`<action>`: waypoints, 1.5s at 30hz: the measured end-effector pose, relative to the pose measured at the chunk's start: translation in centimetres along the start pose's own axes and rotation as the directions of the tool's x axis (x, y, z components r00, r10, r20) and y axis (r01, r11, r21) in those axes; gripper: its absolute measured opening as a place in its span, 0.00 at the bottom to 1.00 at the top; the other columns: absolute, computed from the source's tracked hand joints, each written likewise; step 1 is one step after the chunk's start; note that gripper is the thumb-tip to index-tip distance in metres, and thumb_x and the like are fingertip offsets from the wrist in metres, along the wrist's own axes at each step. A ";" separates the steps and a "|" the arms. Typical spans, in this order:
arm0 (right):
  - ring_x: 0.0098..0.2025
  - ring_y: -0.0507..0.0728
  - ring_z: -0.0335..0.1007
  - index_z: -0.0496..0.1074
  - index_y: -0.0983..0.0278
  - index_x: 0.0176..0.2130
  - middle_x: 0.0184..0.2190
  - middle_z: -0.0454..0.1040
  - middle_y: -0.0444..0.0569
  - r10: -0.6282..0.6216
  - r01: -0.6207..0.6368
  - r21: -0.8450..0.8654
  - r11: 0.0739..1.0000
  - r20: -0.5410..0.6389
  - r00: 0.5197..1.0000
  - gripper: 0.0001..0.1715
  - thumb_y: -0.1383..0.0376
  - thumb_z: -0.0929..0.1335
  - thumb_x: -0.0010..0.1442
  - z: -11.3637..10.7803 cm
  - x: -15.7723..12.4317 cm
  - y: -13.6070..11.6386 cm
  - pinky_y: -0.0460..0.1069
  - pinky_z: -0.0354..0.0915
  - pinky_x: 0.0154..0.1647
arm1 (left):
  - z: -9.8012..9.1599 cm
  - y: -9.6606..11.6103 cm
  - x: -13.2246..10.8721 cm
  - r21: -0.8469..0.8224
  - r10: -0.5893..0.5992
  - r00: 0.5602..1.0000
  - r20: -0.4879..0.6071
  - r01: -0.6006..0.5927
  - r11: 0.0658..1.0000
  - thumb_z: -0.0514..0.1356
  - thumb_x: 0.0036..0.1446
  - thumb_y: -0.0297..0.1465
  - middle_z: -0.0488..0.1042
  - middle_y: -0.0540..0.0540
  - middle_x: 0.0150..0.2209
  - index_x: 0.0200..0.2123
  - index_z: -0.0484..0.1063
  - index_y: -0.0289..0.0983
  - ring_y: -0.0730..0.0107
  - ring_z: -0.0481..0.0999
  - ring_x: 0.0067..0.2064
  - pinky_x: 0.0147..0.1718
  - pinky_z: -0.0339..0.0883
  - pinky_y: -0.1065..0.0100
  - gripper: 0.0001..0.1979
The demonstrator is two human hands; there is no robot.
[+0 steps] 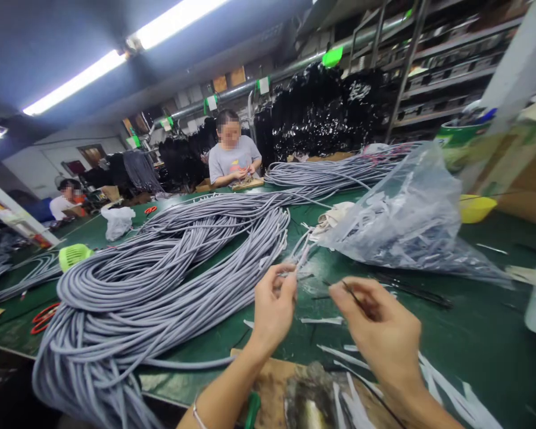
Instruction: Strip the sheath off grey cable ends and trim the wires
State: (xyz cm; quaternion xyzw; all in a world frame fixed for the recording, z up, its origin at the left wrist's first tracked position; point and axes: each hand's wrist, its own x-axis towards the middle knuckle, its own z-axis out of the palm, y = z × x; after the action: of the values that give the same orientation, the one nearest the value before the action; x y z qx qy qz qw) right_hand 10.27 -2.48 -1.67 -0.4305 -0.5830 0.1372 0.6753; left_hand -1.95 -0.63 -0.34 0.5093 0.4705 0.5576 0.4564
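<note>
My left hand (274, 307) is closed in a pinch at the ends of the grey cables (300, 253), seemingly gripping one; the fingers partly hide it. To its right, my right hand (377, 328) pinches a thin black strand (352, 294) between thumb and fingers. The two hands are apart, raised over the near part of the green table. A large looped bundle of grey cables (170, 280) spreads out left of my hands. Below them sits a brown board (270, 381) carrying a dark, worn block (310, 396), with white strips (352, 399) around it.
A clear plastic bag (402, 220) full of pale scraps stands to the right, beside a cloth (335, 217). Black strands (415, 291) lie nearby. Red-handled scissors (43, 317) and a green fan-like object (74, 256) are at left. A co-worker (234, 152) sits across the table (482, 322).
</note>
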 end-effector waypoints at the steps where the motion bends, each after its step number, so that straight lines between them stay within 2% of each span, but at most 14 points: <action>1: 0.12 0.47 0.50 0.69 0.63 0.30 0.11 0.54 0.35 0.117 -0.118 0.039 0.992 0.019 0.993 0.07 0.62 0.69 0.50 0.2 0.2 0.4 0.43 0.50 0.11 | 0.2 0.2 -0.3 -0.021 -0.014 0.999 0.038 0.015 1.000 0.58 0.50 0.43 0.57 0.58 0.17 0.39 0.68 0.34 0.82 0.53 0.16 0.15 0.48 0.77 0.19; 3: 0.12 0.47 0.46 0.70 0.65 0.33 0.11 0.49 0.33 0.246 -0.265 0.119 0.957 0.149 0.958 0.14 0.58 0.70 0.47 0.6 0.6 0.8 0.43 0.47 0.10 | 0.4 0.5 -0.8 -0.044 -0.044 0.994 0.104 0.049 0.998 0.60 0.48 0.44 0.58 0.58 0.16 0.42 0.66 0.34 0.83 0.52 0.15 0.13 0.46 0.78 0.23; 5: 0.14 0.48 0.51 0.72 0.66 0.31 0.12 0.55 0.36 0.288 -0.334 0.158 0.929 0.258 0.922 0.14 0.57 0.69 0.49 0.7 0.6 0.8 0.43 0.51 0.13 | 0.5 0.7 -1.1 -0.062 -0.092 0.980 0.175 0.104 0.993 0.60 0.47 0.46 0.59 0.58 0.16 0.42 0.65 0.33 0.83 0.51 0.13 0.12 0.44 0.78 0.25; 9: 0.21 0.51 0.63 0.70 0.65 0.23 0.18 0.67 0.44 0.302 -0.351 0.168 0.921 0.264 0.916 0.15 0.56 0.67 0.50 0.4 0.5 0.5 0.45 0.61 0.21 | 0.1 0.9 -0.9 -0.010 -0.219 0.946 0.238 0.228 0.974 0.62 0.43 0.46 0.61 0.56 0.16 0.28 0.70 0.31 0.86 0.51 0.13 0.11 0.43 0.79 0.21; 12: 0.16 0.49 0.56 0.68 0.65 0.23 0.14 0.61 0.40 0.367 -0.414 0.176 0.893 0.247 0.897 0.19 0.51 0.65 0.51 0.5 0.3 1.5 0.44 0.56 0.16 | -0.4 1.2 -0.7 -0.004 -0.273 0.912 0.307 0.288 0.958 0.65 0.37 0.45 0.62 0.53 0.15 0.21 0.71 0.29 0.87 0.52 0.13 0.12 0.43 0.79 0.22; 15: 0.13 0.47 0.45 0.64 0.63 0.22 0.11 0.50 0.35 0.437 -0.471 0.169 0.866 0.200 0.877 0.24 0.45 0.63 0.52 0.6 0.3 2.8 0.44 0.47 0.11 | -0.7 1.5 -0.9 -0.059 -0.176 0.928 0.328 0.206 0.977 0.67 0.35 0.46 0.64 0.52 0.14 0.21 0.73 0.29 0.85 0.54 0.13 0.12 0.46 0.77 0.23; 17: 0.13 0.47 0.46 0.64 0.63 0.24 0.11 0.49 0.34 0.447 -0.468 0.149 0.871 0.154 0.881 0.22 0.46 0.65 0.50 0.4 0.3 3.1 0.44 0.47 0.12 | -0.8 1.7 -1.2 -0.010 -0.021 0.978 0.209 0.024 1.000 0.66 0.39 0.42 0.67 0.50 0.15 0.22 0.74 0.30 0.81 0.59 0.15 0.14 0.53 0.76 0.18; 20: 0.15 0.49 0.56 0.67 0.63 0.31 0.13 0.58 0.36 0.323 -0.322 -0.018 0.947 0.058 0.945 0.16 0.52 0.67 0.51 -0.2 0.1 2.3 0.44 0.55 0.16 | -0.7 1.6 -1.6 0.242 0.273 0.962 0.034 -0.272 0.931 0.63 0.46 0.31 0.72 0.47 0.21 0.25 0.76 0.32 0.75 0.67 0.21 0.19 0.60 0.75 0.07; 23: 0.20 0.50 0.65 0.70 0.62 0.29 0.19 0.70 0.42 0.035 -0.016 -0.199 0.980 0.090 0.995 0.13 0.58 0.63 0.58 -0.7 -0.2 1.1 0.44 0.60 0.22 | -0.7 1.3 -1.8 0.439 0.507 0.861 0.046 -0.473 0.764 0.60 0.49 0.25 0.72 0.48 0.21 0.26 0.75 0.33 0.76 0.67 0.21 0.19 0.60 0.75 0.04; 26: 0.23 0.51 0.69 0.70 0.62 0.27 0.22 0.73 0.44 -0.157 0.179 -0.245 0.953 0.106 0.982 0.14 0.62 0.62 0.60 -0.9 -0.5 0.7 0.45 0.62 0.25 | -0.6 1.0 -1.9 0.502 0.631 0.770 0.092 -0.583 0.639 0.59 0.50 0.23 0.71 0.49 0.21 0.27 0.74 0.32 0.77 0.66 0.21 0.19 0.60 0.76 0.03; 29: 0.23 0.51 0.68 0.70 0.63 0.27 0.21 0.73 0.44 -0.248 0.265 -0.289 0.920 0.094 0.964 0.12 0.65 0.63 0.60 -0.9 -0.6 0.6 0.45 0.62 0.27 | -0.5 0.8 -1.9 0.534 0.670 0.729 0.143 -0.627 0.567 0.59 0.51 0.22 0.70 0.50 0.21 0.28 0.73 0.33 0.76 0.66 0.21 0.20 0.61 0.75 0.04; 36: 0.22 0.50 0.63 0.69 0.65 0.27 0.19 0.69 0.44 -0.386 0.392 -0.407 0.825 0.100 0.917 0.11 0.69 0.63 0.60 -0.9 -0.5 0.4 0.46 0.60 0.27 | -0.4 0.4 -2.0 0.574 0.692 0.693 0.203 -0.657 0.490 0.57 0.53 0.22 0.69 0.49 0.21 0.29 0.74 0.34 0.75 0.67 0.21 0.21 0.63 0.74 0.06; 40: 0.21 0.51 0.63 0.69 0.64 0.26 0.18 0.69 0.44 -0.407 0.415 -0.431 0.802 0.115 0.906 0.10 0.69 0.64 0.59 -0.9 -0.6 0.5 0.46 0.59 0.27 | -0.3 0.1 -2.1 0.605 0.697 0.682 0.220 -0.656 0.451 0.56 0.54 0.22 0.70 0.49 0.21 0.30 0.74 0.34 0.75 0.68 0.22 0.21 0.64 0.75 0.08; 45: 0.22 0.50 0.67 0.69 0.64 0.26 0.20 0.72 0.44 -0.339 0.359 -0.336 0.871 0.120 0.933 0.11 0.68 0.63 0.60 -0.9 -0.8 0.6 0.45 0.61 0.27 | -0.2 -0.2 -2.2 0.614 0.673 0.695 0.252 -0.653 0.444 0.55 0.54 0.22 0.70 0.48 0.21 0.29 0.74 0.34 0.75 0.67 0.21 0.21 0.63 0.74 0.08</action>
State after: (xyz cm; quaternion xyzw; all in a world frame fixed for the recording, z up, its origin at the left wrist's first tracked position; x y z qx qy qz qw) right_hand 11.04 -3.09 -2.60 -0.4281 -0.6850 -0.0815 0.5839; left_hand -2.00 -2.77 -0.80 0.7700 0.4053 0.4925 -0.0170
